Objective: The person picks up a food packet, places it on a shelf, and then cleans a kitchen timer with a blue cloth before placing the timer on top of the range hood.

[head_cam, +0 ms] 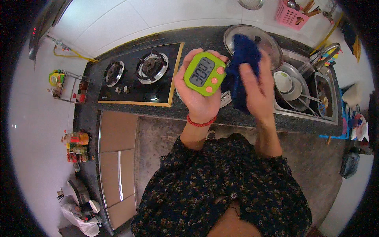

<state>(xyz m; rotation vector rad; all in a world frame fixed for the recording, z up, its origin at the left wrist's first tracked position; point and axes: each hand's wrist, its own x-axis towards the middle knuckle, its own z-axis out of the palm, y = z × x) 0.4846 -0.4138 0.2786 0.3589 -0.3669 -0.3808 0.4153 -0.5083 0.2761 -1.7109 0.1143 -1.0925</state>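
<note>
A green digital timer (204, 74) with pink buttons lies face up in my left hand (199, 102), whose fingers curl round its far edge. A red bead bracelet circles that wrist. Just right of the timer, my right hand (259, 89), blurred, holds a dark blue cloth (244, 56). The cloth hangs over the counter and partly hides a round glass pan lid (237, 31) behind it. Under the cloth, part of a metal object with holes (225, 100) shows, mostly hidden.
A two-burner gas hob (133, 74) is set in the dark counter (201, 37) at the left. On the right, a steel sink (336, 114) holds bowls and a large metal pan (305, 78) under a faucet (328, 51). Jars (77, 148) stand along the left counter.
</note>
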